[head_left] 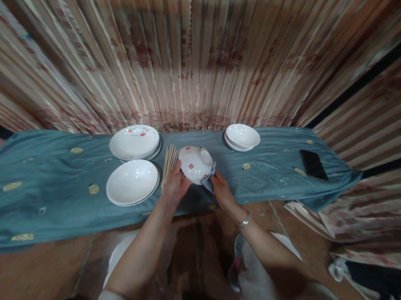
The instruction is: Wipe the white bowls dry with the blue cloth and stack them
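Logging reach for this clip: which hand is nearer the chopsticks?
Left. The left hand is close by the chopsticks; the right hand is farther, across the held bowl.

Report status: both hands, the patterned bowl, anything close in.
Left hand holding patterned bowl, tilted, foot ring showing. Right hand holding blue-grey cloth against it. Chopsticks on table, close by left hand.

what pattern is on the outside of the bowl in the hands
White bowl with small red, roughly square marks on its outside, best seen in the head view.
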Available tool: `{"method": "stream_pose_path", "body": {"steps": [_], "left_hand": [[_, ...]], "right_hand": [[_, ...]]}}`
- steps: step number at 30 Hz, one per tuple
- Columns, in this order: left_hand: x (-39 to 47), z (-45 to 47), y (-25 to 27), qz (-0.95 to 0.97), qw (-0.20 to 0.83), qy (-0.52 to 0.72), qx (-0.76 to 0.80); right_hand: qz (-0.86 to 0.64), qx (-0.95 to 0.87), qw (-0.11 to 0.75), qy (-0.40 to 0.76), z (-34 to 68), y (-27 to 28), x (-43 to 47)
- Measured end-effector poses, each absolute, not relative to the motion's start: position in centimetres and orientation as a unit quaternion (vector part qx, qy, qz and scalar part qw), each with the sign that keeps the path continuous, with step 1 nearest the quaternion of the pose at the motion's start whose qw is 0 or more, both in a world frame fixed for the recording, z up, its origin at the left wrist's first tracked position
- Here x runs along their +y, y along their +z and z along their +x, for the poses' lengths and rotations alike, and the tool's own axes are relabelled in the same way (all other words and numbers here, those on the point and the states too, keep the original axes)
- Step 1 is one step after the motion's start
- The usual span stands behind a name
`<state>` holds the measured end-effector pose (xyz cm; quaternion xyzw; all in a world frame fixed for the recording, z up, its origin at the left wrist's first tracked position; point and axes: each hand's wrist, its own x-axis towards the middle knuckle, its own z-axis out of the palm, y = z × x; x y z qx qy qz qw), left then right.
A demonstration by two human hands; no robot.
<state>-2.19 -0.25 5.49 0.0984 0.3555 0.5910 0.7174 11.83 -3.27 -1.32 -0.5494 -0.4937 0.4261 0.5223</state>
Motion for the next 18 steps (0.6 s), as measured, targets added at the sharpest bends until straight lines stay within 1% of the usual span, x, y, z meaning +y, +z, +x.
{"method": "stream_pose_path", "body": {"steps": [6, 9, 13, 18], "left_hand": [[-0.3, -2.2, 5.6, 0.108, 0.713, 0.59, 0.364], [-0.4, -2.0, 5.9, 0.094, 0.71, 0.591, 0.372], [-0.6, -1.8, 6.3, 0.091, 0.711, 0.591, 0.37], [-0.6, -1.5, 6.4, 0.1, 0.703, 0.593, 0.38]], "right_hand": [[-0.611, -0.602, 0.383, 0.343, 12.0, -0.3, -5.1], [-0.614, -0.644, 0.338, 0.307, 12.0, 0.2, -6.0], [-0.602, -0.682, 0.321, 0.261, 11.9, 0.7, -6.8], [-0.577, -0.722, 0.33, 0.19, 11.6, 1.1, -7.6]]}}
